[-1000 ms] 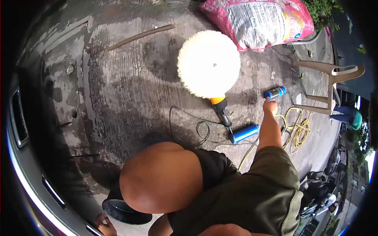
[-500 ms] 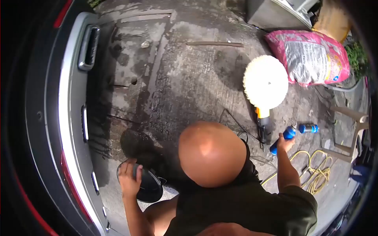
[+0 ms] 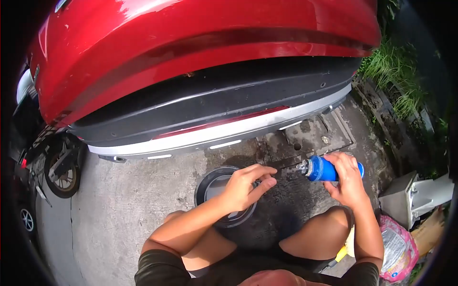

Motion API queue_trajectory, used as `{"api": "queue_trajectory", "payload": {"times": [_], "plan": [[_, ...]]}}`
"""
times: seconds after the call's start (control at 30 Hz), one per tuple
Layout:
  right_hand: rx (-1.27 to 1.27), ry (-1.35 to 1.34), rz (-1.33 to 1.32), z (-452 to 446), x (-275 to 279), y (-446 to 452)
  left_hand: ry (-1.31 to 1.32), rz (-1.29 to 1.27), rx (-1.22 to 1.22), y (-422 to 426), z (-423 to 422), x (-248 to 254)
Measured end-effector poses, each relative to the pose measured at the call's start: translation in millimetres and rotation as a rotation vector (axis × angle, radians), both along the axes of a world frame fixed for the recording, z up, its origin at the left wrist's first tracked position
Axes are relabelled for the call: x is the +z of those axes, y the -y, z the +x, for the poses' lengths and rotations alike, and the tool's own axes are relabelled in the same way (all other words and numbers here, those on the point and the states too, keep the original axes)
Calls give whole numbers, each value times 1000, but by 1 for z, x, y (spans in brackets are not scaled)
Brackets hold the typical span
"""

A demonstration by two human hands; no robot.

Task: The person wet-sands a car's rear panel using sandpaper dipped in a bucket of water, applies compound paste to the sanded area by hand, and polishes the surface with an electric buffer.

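My right hand (image 3: 348, 177) is wrapped round a blue bottle (image 3: 323, 168), which lies nearly sideways with its silvery top end pointing left. My left hand (image 3: 250, 185) is in front of that end, a short gap away, its thumb and fingers apart and nothing visible in them. Below the left hand, a round black bucket (image 3: 202, 188) stands on the concrete between my knees. The hand and forearm cover part of its opening, and what is inside cannot be made out clearly.
Ahead spans a red car (image 3: 229, 28) with a dark and silver bumper (image 3: 200, 128). A motorcycle wheel (image 3: 64, 171) is at the left. A pink sack (image 3: 396, 248), a grey box-like object (image 3: 398, 200) and a yellow-handled tool (image 3: 341, 253) are at the right.
My view has swung left from the floor by the sack to the car's rear. My left hand has let go of the bucket. My right hand has lifted the bottle and brought it forward.
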State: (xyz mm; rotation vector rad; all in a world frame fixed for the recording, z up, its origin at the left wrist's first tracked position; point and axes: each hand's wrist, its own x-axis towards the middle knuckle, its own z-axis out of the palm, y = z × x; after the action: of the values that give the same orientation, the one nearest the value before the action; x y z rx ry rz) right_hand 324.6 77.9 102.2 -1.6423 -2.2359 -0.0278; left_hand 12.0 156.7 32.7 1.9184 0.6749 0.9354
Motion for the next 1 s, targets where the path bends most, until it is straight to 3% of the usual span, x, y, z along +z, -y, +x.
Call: {"api": "queue_trajectory", "payload": {"times": [0.07,0.13,0.17,0.3,0.4,0.43,0.57,0.7,0.73,0.8,0.83,0.87,0.93,1.0], "plan": [[160,12,4,-45,11,-31,-11,-34,-34,-3,-18,3],[214,-114,-6,-84,14,-51,-93,-289,-3,6,-32,18],[236,-178,-18,-100,15,-57,-5,-378,0,7,-35,8],[336,-262,30,-148,8,-73,115,-301,124,2,-48,-1],[334,-571,-36,-160,-25,-75,-18,-251,150,-5,-67,4],[337,-556,-64,-159,-29,-74,14,-327,134,-6,-69,3],[400,-492,-174,-158,-46,-71,91,-190,200,1,-71,4],[161,-529,50,-165,-53,-68,195,-103,357,3,-67,5],[60,-623,107,-153,-72,-68,314,-190,369,2,-64,3],[-119,-1123,-149,-122,-114,-74,570,-352,386,3,-52,-3],[-81,-1324,-262,-116,-117,-72,610,-378,373,5,-48,-3],[-46,-1520,-385,-116,-113,-71,581,-431,392,11,-46,2],[26,-1814,-599,-121,-104,-73,785,-448,356,20,-31,-4],[106,-2026,-767,-164,-64,-61,677,-462,356,25,-24,-1]]}}
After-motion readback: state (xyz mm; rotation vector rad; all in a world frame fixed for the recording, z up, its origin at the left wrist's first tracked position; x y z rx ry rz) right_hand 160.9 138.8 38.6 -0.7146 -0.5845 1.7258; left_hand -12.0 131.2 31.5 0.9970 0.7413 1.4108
